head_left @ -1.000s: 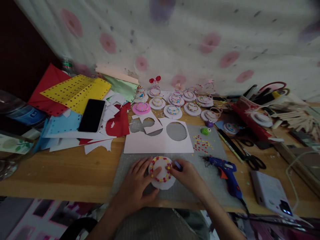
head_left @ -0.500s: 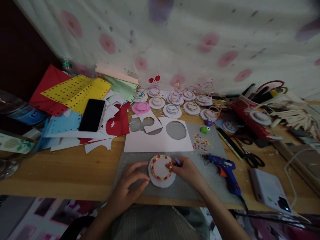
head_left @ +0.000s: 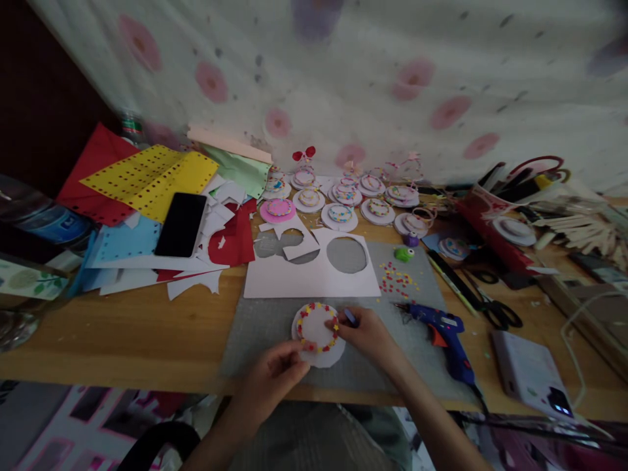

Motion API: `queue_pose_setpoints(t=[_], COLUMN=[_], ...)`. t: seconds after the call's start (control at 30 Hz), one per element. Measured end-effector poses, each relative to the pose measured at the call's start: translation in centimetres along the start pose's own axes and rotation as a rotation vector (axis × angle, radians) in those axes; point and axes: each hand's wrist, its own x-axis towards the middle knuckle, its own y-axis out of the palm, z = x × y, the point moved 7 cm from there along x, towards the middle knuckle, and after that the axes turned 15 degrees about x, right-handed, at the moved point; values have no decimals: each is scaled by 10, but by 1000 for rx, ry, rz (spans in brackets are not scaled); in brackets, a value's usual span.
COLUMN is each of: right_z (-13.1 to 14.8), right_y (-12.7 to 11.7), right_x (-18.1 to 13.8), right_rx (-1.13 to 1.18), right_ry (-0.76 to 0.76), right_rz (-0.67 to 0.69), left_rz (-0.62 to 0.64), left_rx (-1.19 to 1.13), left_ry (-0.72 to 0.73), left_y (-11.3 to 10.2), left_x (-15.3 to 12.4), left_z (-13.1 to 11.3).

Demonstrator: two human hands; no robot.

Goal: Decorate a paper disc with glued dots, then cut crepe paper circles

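Note:
A white paper disc ringed with small red and yellow dots lies on a grey mat. My left hand is at the disc's lower left edge, fingers curled and pinching it. My right hand rests at the disc's right edge, fingers closed round a small light-blue piece. Loose coloured dots lie scattered on the mat beyond my right hand.
A blue glue gun lies right of my hand, scissors and a white box further right. White card with round cut-outs, several finished decorated discs, a phone on coloured paper sheets, a green punch.
My left hand drew back off the top of the disc toward me and curled at its lower left edge. The right hand stayed by the disc.

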Motion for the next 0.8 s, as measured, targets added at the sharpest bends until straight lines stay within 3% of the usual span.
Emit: queue_pose_setpoints(t=[0.13, 0.27, 0.4, 0.63, 0.8], right_z=[-1, -2, 0, 1, 0], right_y=[0, 1, 1, 1, 1], right_x=[0, 0, 0, -1, -1], right_rx=[3, 4, 2, -2, 16], right_ry=[2, 0, 1, 4, 17], right_rz=[-2, 0, 4, 14, 18], left_rz=[7, -155, -200, -501, -792], left_rx=[43, 178, 277, 252, 21], left_ry=[10, 0, -7, -103, -240], left_y=[-2, -29, -54, -119, -184], left_x=[-5, -15, -24, -50, -82], left_z=[-1, 0, -2, 6, 25])
